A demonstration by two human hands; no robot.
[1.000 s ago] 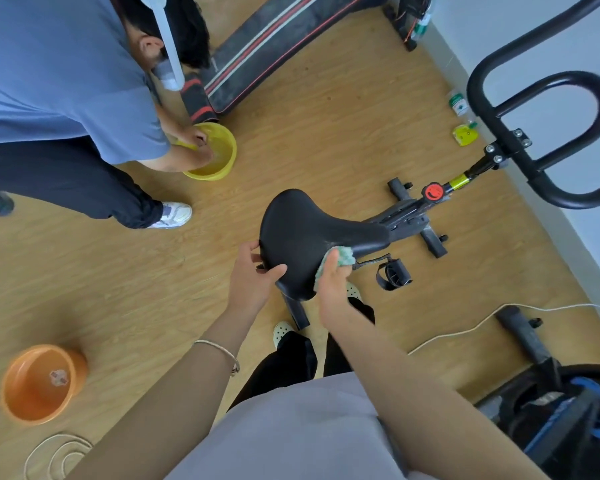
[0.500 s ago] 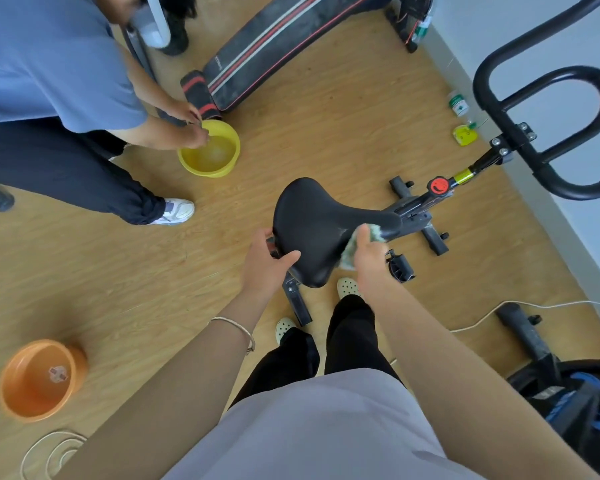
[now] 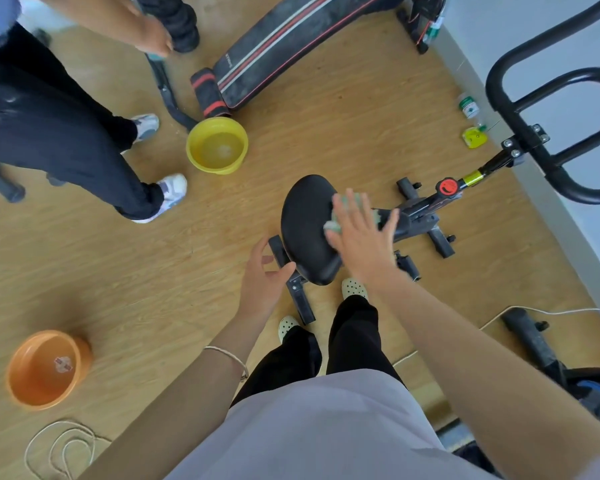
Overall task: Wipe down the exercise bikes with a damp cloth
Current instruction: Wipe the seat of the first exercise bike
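Head view. Saddle at mid-frame, its long axis running left to right. The nose points toward the handlebar and is hidden under the right hand, whose straight, spread fingers press the cloth flat on it. Left hand is loosely open and holds nothing, just beside the saddle's wide rear.

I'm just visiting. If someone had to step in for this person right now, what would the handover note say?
Right hand: open, flat, pressing the green cloth on the bike's saddle.
Left hand: open, holding nothing, thumb by the saddle's rear edge.
Yellow basin with water stands on the floor beyond the saddle; orange basin is at the person's left.
Done: saddle wipe under way; how much is clean cannot be told.
Left: probably the frame and handlebars.
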